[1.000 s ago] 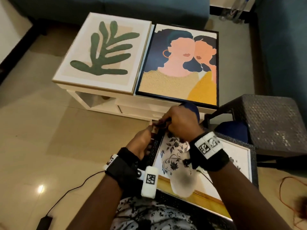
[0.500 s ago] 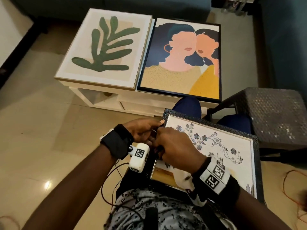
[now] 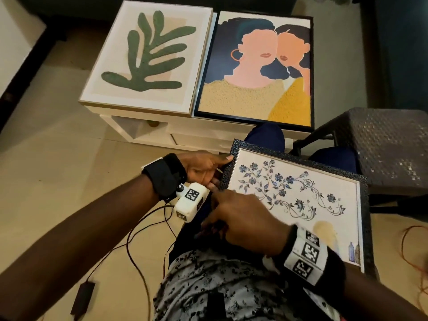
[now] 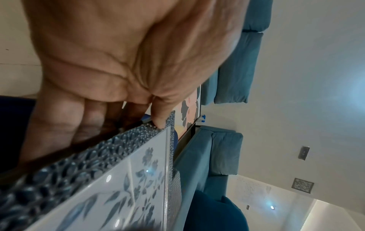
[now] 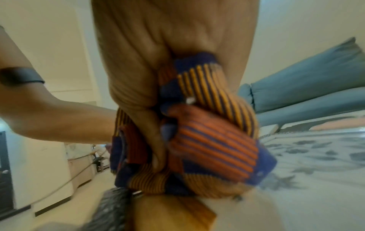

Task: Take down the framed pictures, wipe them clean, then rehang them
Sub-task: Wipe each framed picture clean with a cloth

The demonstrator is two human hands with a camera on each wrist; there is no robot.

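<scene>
Judging from the layout, all three pictures were already taken down, two lying on the tabletop (image 3: 129, 117) at 12 o'clock, while the floral picture (image 3: 298, 195) on the lap was pinched at its corner by the left hand (image 3: 203, 169) and wiped with a striped cloth (image 5: 207, 132) clenched in the right hand (image 3: 243, 218); rehanging was left.

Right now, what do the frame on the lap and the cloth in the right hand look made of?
Frame: dark pebbled moulding, probably moulded plastic or resin, semi-gloss; the picture's cover reflects ceiling lights, so glass or acrylic. Cloth: soft woven fabric, matte, ribbed orange, yellow and blue stripes, bunched in the right hand.
</scene>
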